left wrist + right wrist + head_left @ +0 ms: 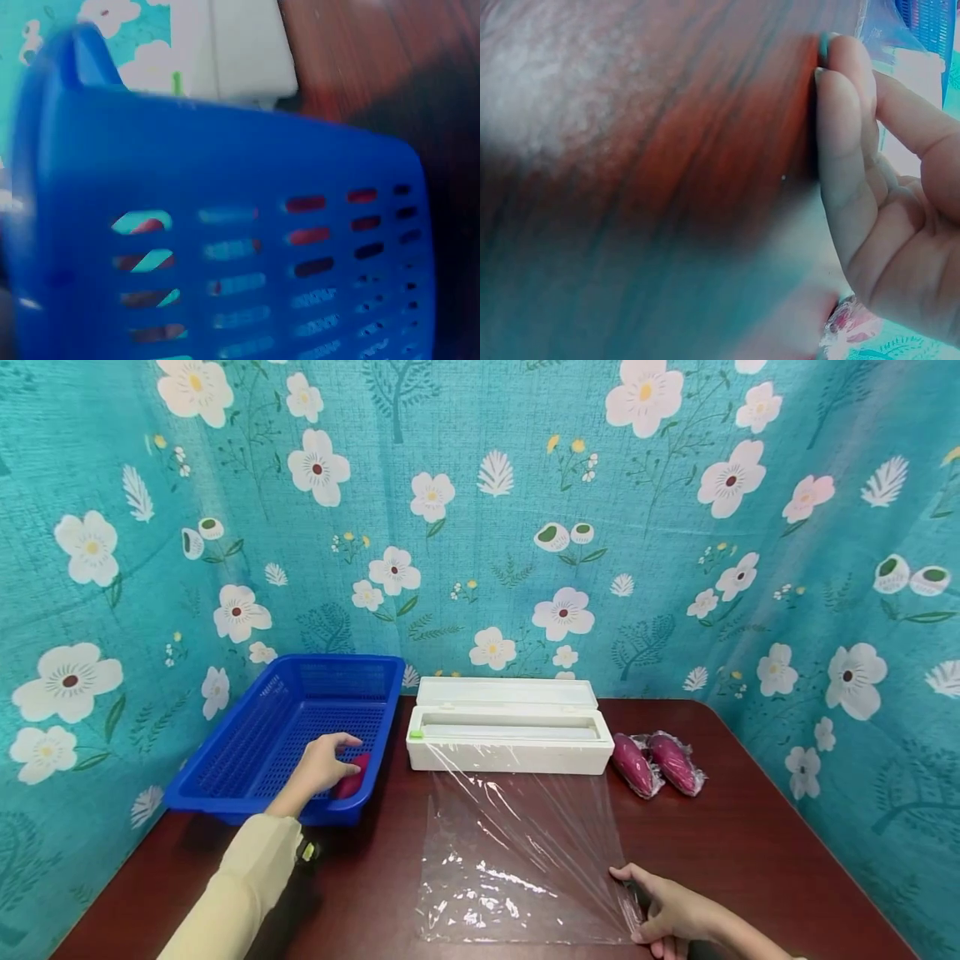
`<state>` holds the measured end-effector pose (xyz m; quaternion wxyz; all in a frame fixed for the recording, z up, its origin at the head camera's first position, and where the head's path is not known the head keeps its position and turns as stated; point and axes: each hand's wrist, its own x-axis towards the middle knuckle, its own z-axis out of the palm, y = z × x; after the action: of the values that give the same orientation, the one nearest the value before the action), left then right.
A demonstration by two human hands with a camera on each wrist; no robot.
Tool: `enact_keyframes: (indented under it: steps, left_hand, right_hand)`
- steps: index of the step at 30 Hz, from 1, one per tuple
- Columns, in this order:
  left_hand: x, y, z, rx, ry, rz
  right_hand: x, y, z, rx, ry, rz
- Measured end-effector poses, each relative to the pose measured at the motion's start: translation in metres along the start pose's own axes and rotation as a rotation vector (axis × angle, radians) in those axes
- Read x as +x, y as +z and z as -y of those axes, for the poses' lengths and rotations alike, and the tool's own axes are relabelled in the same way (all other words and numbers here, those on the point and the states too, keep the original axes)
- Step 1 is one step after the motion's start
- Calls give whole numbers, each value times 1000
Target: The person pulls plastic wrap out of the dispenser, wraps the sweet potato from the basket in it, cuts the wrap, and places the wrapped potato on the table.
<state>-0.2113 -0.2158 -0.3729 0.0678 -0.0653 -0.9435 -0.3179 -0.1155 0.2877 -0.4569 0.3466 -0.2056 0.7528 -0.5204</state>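
Note:
My left hand (322,766) reaches into the blue plastic basket (397,693), its thumb and fingers spread apart just above a purple-red oblong vegetable (350,783). In the left wrist view the basket's slotted wall (240,157) hides that hand. A sheet of clear plastic wrap (517,860) stretches across the table from a white wrap dispenser (510,758). At the sheet's near right corner, my right hand (667,906) touches the gathered edge. Seen from the right wrist, the nearer fingers (840,127) are fairly straight, tips at the table.
Two purple-red vegetables wrapped in film, one on the left (633,766) and one on the right (675,764), lie right of the dispenser. Its lid (506,692) stands raised. The dark red table (757,852) meets a flowered teal curtain (480,527) behind.

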Motion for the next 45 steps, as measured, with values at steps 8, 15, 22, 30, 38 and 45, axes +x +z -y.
enact_keyframes:
  steps: [8, 15, 22, 30, 38, 45]
  left_hand:
    - [10, 1, 16, 27, -121, 120]
    - [13, 1, 28, 10, -267, 207]
    - [15, 1, 30, -7, -364, 277]
    - [12, 1, 33, -169, -370, 377]
    - [11, 0, 32, -107, -383, 276]
    - [14, -12, 30, -171, -394, 176]
  right_hand:
    - [1, 1, 1, 30, -13, 12]
    - [1, 1, 0, 8, -7, 1]
    - [1, 1, -3, 3, -41, 5]
    - [2, 0, -3, 15, -41, 14]
    - [1, 1, -2, 18, -47, 15]
    - [1, -1, -1, 44, -17, 38]
